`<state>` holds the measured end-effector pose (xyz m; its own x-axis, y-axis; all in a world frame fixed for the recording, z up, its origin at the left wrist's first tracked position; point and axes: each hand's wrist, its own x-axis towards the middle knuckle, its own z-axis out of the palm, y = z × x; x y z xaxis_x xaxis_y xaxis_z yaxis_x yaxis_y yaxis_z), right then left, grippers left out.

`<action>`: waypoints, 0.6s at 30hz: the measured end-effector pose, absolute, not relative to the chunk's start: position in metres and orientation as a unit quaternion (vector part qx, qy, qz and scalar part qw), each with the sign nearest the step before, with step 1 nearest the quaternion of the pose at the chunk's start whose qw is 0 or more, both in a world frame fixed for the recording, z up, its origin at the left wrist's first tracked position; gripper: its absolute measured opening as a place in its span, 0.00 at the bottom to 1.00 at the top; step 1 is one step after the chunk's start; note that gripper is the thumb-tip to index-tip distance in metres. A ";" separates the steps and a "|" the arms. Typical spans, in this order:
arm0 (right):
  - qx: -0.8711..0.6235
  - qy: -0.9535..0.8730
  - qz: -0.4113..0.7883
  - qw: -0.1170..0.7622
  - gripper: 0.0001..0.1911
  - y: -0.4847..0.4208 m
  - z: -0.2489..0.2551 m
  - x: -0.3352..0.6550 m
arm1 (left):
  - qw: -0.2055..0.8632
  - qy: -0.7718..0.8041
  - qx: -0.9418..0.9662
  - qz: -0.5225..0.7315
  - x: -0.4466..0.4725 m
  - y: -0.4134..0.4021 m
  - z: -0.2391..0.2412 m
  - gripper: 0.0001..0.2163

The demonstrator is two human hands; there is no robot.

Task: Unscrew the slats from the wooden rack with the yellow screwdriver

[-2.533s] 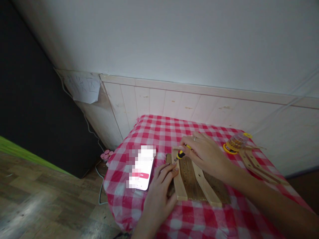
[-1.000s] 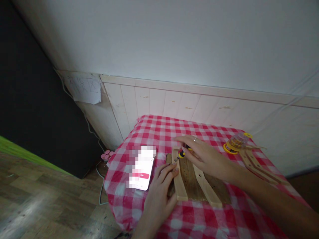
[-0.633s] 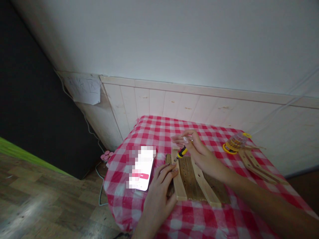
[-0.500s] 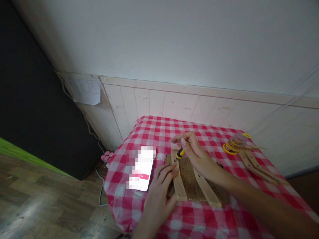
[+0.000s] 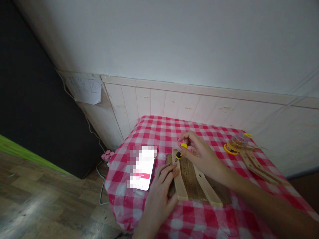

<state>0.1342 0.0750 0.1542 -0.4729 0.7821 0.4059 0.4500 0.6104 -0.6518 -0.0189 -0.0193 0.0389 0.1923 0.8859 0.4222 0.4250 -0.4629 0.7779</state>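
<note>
My right hand [image 5: 199,152] is closed around a small yellow-and-black screwdriver [image 5: 178,154]. The screwdriver is tilted, its tip down at a hole near the far end of a pale wooden strip [image 5: 181,187]. With fingers on top and thumb at the near side, my left hand [image 5: 159,189] grips that strip. Beneath it lies a darker brown wooden board [image 5: 191,181] with small holes. A second pale strip [image 5: 210,192], with a hole in it, crosses the board to the right, its far end hidden by my right hand.
A lit phone [image 5: 144,172] lies left of the board. At the right are a clear container with a yellow base [image 5: 234,144] and more pale wooden strips [image 5: 259,169]. A red-and-white checked cloth [image 5: 164,129] covers the table, which stands against the wall [image 5: 174,103].
The right-hand fingers, lifted and spread half a second ago, now close around the screwdriver's handle. My left hand stays on the strip.
</note>
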 end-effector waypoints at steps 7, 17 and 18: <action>-0.347 -0.855 0.186 0.337 0.08 0.077 0.167 0.145 | 0.259 0.454 0.727 0.445 -0.018 -0.019 0.039 0.26; -0.369 -0.838 0.223 0.334 0.09 0.068 0.155 0.139 | 0.255 0.455 0.731 0.441 -0.019 -0.020 0.038 0.27; -0.375 -0.835 0.229 0.332 0.07 0.068 0.153 0.138 | 0.254 0.455 0.731 0.441 -0.019 -0.020 0.038 0.27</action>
